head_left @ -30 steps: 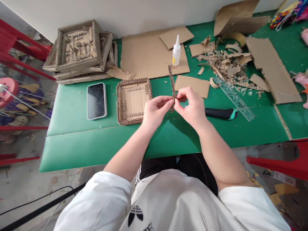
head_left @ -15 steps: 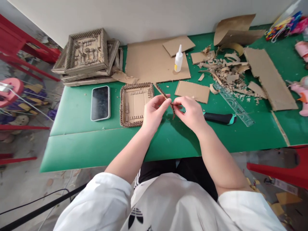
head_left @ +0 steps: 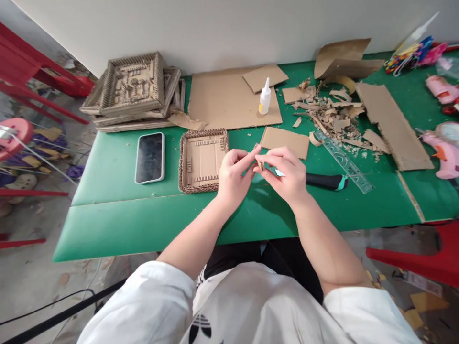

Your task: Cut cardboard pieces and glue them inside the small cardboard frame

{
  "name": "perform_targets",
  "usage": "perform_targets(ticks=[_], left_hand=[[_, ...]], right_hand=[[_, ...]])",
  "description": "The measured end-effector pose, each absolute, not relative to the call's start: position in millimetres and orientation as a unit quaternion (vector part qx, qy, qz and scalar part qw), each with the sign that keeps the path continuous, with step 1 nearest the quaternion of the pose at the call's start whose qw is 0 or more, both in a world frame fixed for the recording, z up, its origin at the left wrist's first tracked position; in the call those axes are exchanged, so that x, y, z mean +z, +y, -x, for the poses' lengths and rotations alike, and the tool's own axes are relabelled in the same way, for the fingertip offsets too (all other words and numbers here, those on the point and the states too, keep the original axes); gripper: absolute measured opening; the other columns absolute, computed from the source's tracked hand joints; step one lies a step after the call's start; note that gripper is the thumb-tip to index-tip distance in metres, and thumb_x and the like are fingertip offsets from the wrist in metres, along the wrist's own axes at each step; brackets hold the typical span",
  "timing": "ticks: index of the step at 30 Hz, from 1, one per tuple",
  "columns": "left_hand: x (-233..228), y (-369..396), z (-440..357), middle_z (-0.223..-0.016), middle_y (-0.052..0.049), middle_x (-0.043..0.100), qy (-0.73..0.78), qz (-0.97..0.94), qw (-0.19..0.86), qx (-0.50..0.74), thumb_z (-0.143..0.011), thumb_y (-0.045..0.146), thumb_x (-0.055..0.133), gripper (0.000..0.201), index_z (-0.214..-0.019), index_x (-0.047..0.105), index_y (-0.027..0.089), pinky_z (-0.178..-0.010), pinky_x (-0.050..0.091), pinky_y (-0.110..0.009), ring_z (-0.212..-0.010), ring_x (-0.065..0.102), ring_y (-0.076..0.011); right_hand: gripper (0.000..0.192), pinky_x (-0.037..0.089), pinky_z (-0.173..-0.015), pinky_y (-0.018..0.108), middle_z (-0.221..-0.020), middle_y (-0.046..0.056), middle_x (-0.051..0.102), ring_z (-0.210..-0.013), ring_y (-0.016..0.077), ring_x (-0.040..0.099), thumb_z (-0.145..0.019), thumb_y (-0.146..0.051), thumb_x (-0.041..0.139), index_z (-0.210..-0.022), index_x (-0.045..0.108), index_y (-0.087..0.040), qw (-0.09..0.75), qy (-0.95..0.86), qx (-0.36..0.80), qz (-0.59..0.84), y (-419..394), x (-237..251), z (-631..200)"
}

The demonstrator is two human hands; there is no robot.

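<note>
From the head view, the left hand (head_left: 234,177) and right hand (head_left: 287,173) meet above the green surface (head_left: 143,215), each grip pinching a small cardboard strip (head_left: 258,160), just right of the cardboard tray (head_left: 202,160). The strip is thin; I judge that pinching hard could crush or snap it.

Craft workshop: green table (head_left: 118,224), cardboard scraps (head_left: 333,112), glue bottle (head_left: 265,97), ruler (head_left: 342,160).
</note>
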State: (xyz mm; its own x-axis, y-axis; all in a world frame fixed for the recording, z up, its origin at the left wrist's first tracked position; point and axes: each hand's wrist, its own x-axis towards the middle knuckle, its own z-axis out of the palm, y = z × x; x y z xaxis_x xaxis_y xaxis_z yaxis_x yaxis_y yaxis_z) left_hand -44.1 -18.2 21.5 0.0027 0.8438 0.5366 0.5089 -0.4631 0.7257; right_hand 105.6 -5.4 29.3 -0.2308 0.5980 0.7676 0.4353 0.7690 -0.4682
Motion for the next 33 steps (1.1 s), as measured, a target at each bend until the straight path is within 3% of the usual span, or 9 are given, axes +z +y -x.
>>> perform_targets(ticks=[4,8,15,23,28,33], left_hand=[[27.2,-23.5,40.1,-0.085,-0.001,0.067,0.469,-0.637,0.294,0.537,-0.084,0.025,0.056,0.037,-0.121,0.059,0.027,-0.078,0.050,-0.026,-0.076,0.060,-0.0110],[30.4,-24.3,37.4,-0.093,-0.005,0.071,0.444,-0.535,0.412,0.589,-0.083,0.035,0.059,0.027,-0.104,0.066,0.021,-0.079,0.053,-0.027,-0.084,0.066,-0.0140],[27.0,-14.8,39.2,-0.090,-0.003,0.071,0.424,-0.400,0.535,0.612,-0.069,0.031,0.074,0.028,-0.093,0.065,0.020,-0.070,0.055,-0.024,-0.082,0.067,-0.0135],[25.4,-9.8,44.1,-0.075,0.007,0.063,0.382,-0.323,0.604,0.621,-0.062,0.026,0.080,0.038,-0.089,0.053,0.024,-0.067,0.052,-0.017,-0.069,0.063,-0.0052],[23.5,-9.0,43.7,-0.072,0.006,0.062,0.400,-0.313,0.634,0.583,-0.068,0.032,0.075,0.035,-0.096,0.057,0.023,-0.068,0.052,-0.017,-0.064,0.061,-0.0045],[26.8,-9.9,42.5,-0.080,0.003,0.064,0.404,-0.287,0.655,0.570,-0.064,0.028,0.077,0.035,-0.093,0.057,0.022,-0.071,0.054,-0.020,-0.066,0.063,-0.0055]], right_hand=[[0.021,0.053,-0.070,0.028,-0.086,0.003,0.066,-0.077,0.0132,0.062,-0.087,-0.023,0.054,-0.105,0.064,-0.025,0.517,-0.769,0.087,0.367,-5.3,31.0,-105.5],[0.025,0.052,-0.074,0.028,-0.089,0.004,0.066,-0.082,0.0135,0.062,-0.089,-0.021,0.049,-0.108,0.065,-0.026,0.485,-0.784,0.069,0.381,-2.3,30.6,-103.7],[0.041,0.051,-0.074,0.034,-0.100,0.007,0.060,-0.087,0.0170,0.055,-0.087,-0.013,0.046,-0.122,0.057,-0.028,0.443,-0.820,0.040,0.360,-0.7,23.8,-102.0],[0.039,0.049,-0.084,0.039,-0.104,0.008,0.063,-0.097,0.0203,0.054,-0.086,-0.023,0.054,-0.125,0.055,-0.023,0.448,-0.830,0.030,0.331,-1.4,22.1,-98.0],[0.027,0.050,-0.078,0.037,-0.088,0.006,0.064,-0.087,0.0184,0.055,-0.088,-0.021,0.050,-0.110,0.065,-0.024,0.461,-0.799,0.030,0.386,0.7,20.2,-97.4],[0.027,0.050,-0.079,0.036,-0.088,0.006,0.064,-0.087,0.0178,0.055,-0.087,-0.019,0.050,-0.107,0.067,-0.024,0.465,-0.796,0.036,0.386,2.1,19.5,-98.3]])
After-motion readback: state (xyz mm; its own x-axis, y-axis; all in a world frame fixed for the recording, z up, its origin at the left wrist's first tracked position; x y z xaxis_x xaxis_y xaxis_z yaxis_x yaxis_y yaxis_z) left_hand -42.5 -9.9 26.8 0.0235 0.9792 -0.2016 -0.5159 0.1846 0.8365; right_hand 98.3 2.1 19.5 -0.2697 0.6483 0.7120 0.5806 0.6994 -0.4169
